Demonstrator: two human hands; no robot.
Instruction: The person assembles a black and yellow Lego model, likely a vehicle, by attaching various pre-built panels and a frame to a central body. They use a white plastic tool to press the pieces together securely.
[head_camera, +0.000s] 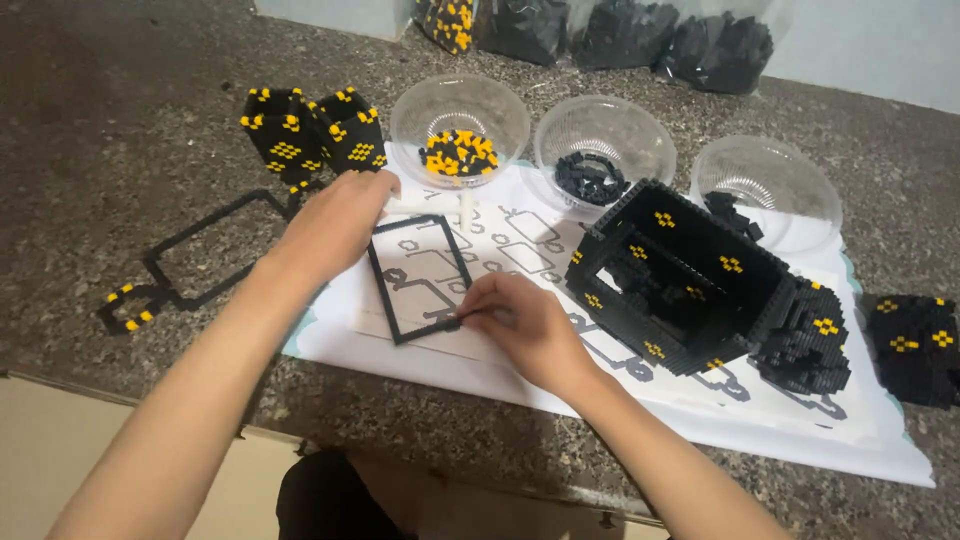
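Observation:
A thin black rectangular brick frame lies on a white instruction sheet. My left hand rests on the frame's top left corner, pressing it down. My right hand pinches the frame's lower right corner with finger and thumb, fingers closed on a small black piece there. To the right stands a large black box-like brick build with yellow dots.
Three clear bowls sit behind: one with yellow and black pieces, two with black pieces. Black and yellow brick panels stand at left, a larger flat frame lies on the stone counter, another panel at right. Bags at the back.

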